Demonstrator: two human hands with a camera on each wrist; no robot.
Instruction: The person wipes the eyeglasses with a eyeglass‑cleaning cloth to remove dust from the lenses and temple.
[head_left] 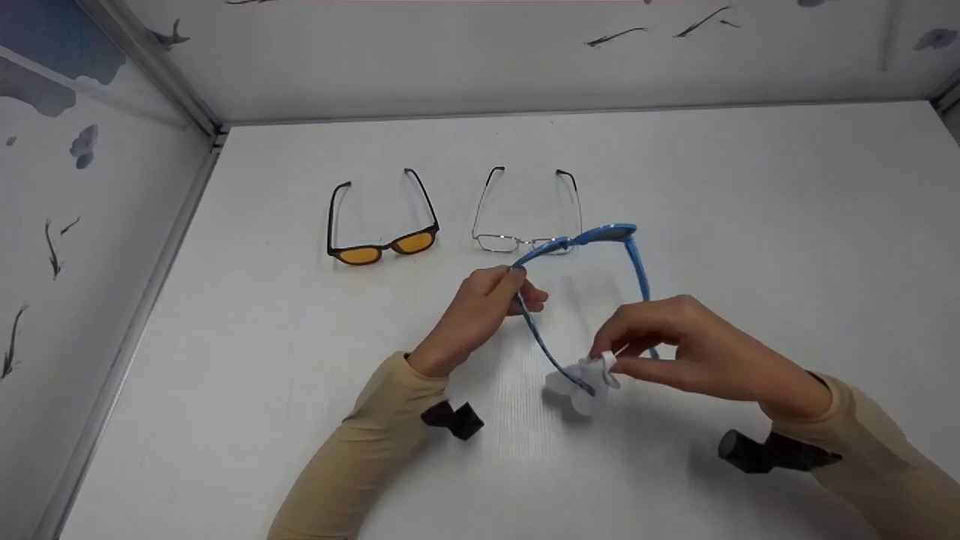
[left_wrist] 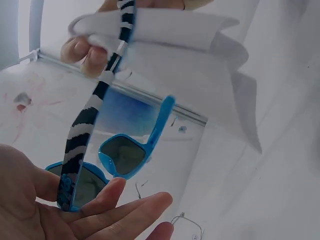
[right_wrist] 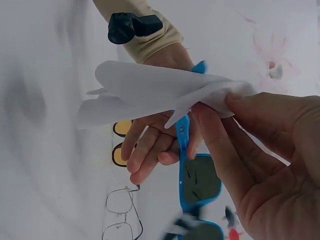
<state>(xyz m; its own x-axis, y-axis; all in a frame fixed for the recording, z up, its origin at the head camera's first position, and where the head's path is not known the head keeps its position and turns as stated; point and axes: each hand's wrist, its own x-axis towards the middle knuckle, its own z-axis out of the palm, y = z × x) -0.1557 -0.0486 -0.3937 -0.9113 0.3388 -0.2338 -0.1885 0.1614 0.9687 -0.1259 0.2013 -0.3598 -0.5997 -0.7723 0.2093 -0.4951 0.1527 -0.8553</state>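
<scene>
Blue sunglasses (head_left: pixel 609 233) with dark lenses are held up off the table, temples unfolded. My left hand (head_left: pixel 476 311) pinches them between thumb and fingers by the corner where one temple meets the front. That temple (left_wrist: pixel 85 125) has black and white stripes on its outer side in the left wrist view. Between thumb and fingertips, my right hand (head_left: pixel 701 349) pinches a thin white cloth (right_wrist: pixel 145 82). The cloth hangs in loose folds by the tip of the striped temple, on its inner side. The other temple runs behind my right hand, partly hidden.
Black-framed glasses with orange lenses (head_left: pixel 360 256) lie unfolded on the white table (head_left: pixel 247 315), left of centre. Thin metal-framed glasses (head_left: pixel 496 243) lie to their right, partly overlapped by the sunglasses in the head view. Patterned white panels (head_left: pixel 450 60) stand along the back and left.
</scene>
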